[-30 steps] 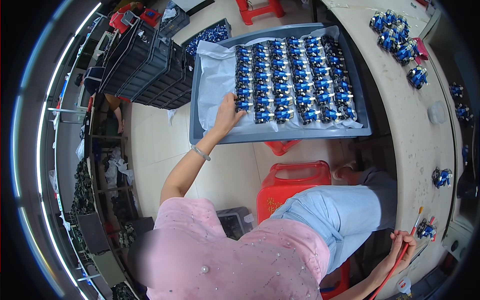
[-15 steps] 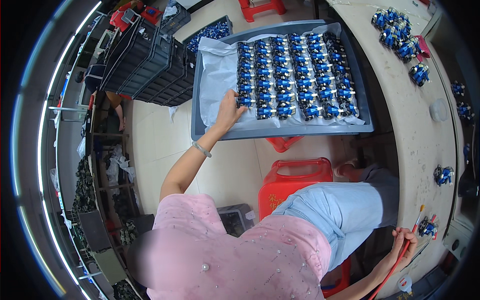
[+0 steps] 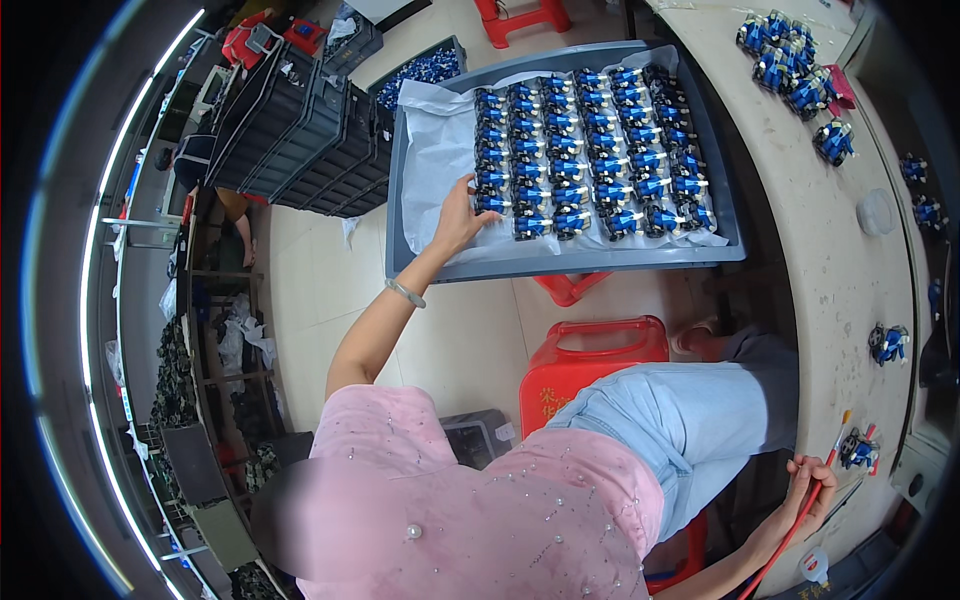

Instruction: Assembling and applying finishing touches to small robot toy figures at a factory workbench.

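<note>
Left hand (image 3: pixel 458 222) spread on white paper (image 3: pixel 437 170) in grey tray (image 3: pixel 560 265); right hand (image 3: pixel 812 487) grips red brush (image 3: pixel 800 520).

A person's left hand (image 3: pixel 462 215) touches small blue figurines (image 3: pixel 590 150) in a paper-lined grey plastic tray (image 3: pixel 570 265); right hand (image 3: pixel 812 490) holds a thin red paintbrush (image 3: pixel 805 510).

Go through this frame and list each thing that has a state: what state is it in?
left hand: open, fingertips on a blue figurine
right hand: closed on a red-handled brush
grey tray: paper-lined, figurines in rows
blue figurine: lying in tray
red stool: upright
</note>
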`<state>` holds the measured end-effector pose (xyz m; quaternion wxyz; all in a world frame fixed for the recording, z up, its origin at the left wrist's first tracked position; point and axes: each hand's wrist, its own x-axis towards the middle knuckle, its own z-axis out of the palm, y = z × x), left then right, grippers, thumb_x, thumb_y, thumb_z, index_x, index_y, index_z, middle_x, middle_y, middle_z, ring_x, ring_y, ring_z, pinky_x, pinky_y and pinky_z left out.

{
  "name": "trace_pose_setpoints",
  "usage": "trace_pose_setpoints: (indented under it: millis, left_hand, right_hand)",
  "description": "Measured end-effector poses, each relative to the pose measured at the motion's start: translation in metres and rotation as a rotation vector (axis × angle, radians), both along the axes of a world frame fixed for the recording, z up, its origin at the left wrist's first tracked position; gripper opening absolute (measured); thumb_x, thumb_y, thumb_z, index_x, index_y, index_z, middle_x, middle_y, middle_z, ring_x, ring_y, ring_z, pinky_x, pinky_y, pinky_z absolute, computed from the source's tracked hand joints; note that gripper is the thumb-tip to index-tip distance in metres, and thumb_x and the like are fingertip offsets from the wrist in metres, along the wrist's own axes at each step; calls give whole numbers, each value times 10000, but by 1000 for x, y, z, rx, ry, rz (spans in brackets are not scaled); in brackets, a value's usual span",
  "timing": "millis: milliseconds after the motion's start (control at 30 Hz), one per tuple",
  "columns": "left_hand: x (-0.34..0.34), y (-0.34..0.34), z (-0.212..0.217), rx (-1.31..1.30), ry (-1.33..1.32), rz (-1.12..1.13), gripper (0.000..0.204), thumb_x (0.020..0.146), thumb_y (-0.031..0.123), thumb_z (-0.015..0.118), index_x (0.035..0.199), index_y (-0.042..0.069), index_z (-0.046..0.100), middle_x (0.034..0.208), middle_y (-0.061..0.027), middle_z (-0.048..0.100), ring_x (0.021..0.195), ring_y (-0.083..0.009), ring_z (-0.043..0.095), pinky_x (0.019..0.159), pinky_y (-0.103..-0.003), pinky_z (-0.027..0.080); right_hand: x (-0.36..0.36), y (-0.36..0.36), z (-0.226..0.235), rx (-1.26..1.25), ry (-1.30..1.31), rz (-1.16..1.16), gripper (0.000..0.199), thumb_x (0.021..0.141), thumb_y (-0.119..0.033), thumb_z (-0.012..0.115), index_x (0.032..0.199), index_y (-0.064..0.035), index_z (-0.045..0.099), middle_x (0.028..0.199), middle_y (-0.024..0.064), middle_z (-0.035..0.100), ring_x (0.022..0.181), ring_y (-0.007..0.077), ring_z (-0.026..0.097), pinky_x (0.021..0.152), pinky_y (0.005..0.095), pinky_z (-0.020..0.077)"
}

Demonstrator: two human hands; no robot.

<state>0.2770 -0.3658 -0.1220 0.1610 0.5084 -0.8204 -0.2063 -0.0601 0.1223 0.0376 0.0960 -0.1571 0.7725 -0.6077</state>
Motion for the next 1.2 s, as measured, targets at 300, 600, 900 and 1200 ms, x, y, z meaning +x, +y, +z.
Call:
trace_pose_setpoints:
  millis: [300, 600, 900, 1200]
  left_hand:
    - [-2, -4, 3, 56, -12, 16, 901, 636, 288, 855, 1337, -7, 371, 1022, -175, 614, 635, -169, 569, 601, -299, 486]
    - [13, -8, 8, 17, -94, 92, 897, 721, 439, 778, 1331, -63, 353, 1041, -218, 620, 674, -222, 610, 627, -328, 498]
    - [-108, 75, 127, -76, 342, -194, 538, 861, 111, 644, 1335, 12, 408, 1137, -139, 574, 865, -168, 618, 710, -284, 501]
    - [-317, 306, 161, 343, 606, -1142, 707, 728, 4, 710, 1345, -3, 364, 1282, -158, 474, 1077, -260, 549, 896, -334, 468]
  right_hand:
    - [2, -1, 0, -3, -6, 5, 75, 930, -56, 544, 954, 6, 510, 950, 124, 553, 881, 201, 596, 783, 284, 512]
    - [3, 3, 8, -29, -28, 21, 57, 938, -58, 522, 942, -8, 495, 958, 123, 544, 875, 194, 586, 769, 280, 508]
    - [7, 47, 51, -348, 40, -104, 78, 914, -36, 531, 966, 17, 507, 843, 133, 555, 751, 203, 550, 639, 299, 485]
    - [17, 105, 66, -473, 226, -369, 94, 921, 2, 495, 991, 38, 547, 825, 146, 598, 718, 188, 565, 648, 295, 476]
